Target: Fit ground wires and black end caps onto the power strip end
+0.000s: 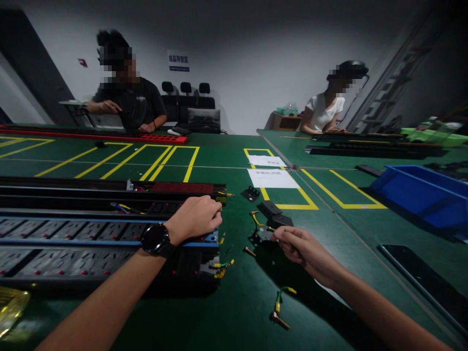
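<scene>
My left hand [197,217], a black watch on its wrist, is closed over the right end of a blue-edged power strip [120,230]. Its fingertips are hidden, so what they grip does not show. Thumb and fingers of my right hand [298,243] are pinched together above the bench. A thin small piece shows at those fingertips, too small to name. Close by lie a dark flat plate [261,235], a short yellow wire [257,218] and a brass-coloured bolt [250,251]. Black end caps [269,209] lie just beyond.
A black power strip [73,263] lies nearest me, with wires at its end. A green-yellow wire with a bolt [279,309] lies in front. Rightward are a blue bin [420,195] and a phone-like dark slab [420,278]. Two people work across the green bench [219,161].
</scene>
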The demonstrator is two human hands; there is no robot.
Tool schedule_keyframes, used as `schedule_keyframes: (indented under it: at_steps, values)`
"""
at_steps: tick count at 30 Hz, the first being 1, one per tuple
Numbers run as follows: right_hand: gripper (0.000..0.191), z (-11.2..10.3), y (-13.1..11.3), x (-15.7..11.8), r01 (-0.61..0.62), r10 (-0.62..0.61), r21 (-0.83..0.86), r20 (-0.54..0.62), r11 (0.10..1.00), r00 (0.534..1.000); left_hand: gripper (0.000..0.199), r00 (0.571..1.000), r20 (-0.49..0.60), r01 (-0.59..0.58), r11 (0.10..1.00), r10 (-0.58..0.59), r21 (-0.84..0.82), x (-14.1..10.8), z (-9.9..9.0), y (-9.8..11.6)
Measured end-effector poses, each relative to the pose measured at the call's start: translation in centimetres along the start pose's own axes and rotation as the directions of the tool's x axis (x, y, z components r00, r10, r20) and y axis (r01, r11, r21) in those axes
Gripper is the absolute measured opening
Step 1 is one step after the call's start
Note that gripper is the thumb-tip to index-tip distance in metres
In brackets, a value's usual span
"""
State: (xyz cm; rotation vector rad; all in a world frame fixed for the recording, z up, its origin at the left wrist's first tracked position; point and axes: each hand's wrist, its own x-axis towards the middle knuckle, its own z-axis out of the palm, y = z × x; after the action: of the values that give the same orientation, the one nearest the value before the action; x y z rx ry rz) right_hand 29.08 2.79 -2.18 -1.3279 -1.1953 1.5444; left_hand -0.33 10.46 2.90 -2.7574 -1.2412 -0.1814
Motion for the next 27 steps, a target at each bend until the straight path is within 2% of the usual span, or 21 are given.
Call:
schedule_keyframes:
  at_steps: [10,27]
  values:
    - [0.037,0.04,-0.08,0.02,-0.003,0.003,0.003,0.001,1.0,1.0,0.03,0.999,0.037,0.027,1.0,-0.026,-0.009,0.04,-0.09,0.04]
    - [0.035,-0.11,0.26,0.14,-0.014,0.014,0.018,0.0,1.0,1.0,0.028,0.999,0.038,0.008,1.0,-0.008,0.002,-0.17,0.21,-0.03]
